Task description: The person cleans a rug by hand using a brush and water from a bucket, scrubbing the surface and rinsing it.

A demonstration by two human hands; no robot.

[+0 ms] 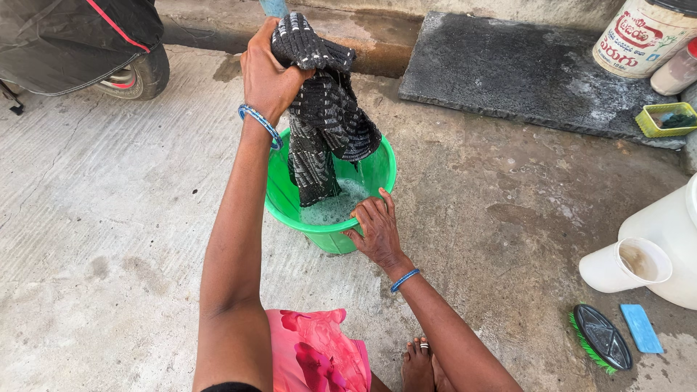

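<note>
While left grip (pixel 267 76) clamps wet cloth (pixel 323 109) | right hand (pixel 375 229) flat | concrete floor (pixel 109 181)

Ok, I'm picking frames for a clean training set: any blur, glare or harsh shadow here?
Head view: even, soft daylight with no hard shadows; left hand, dark striped cloth and green bucket are sharp, with no motion blur; mild wide-angle stretch at the edges; the white containers look bright but not glaring.
</note>
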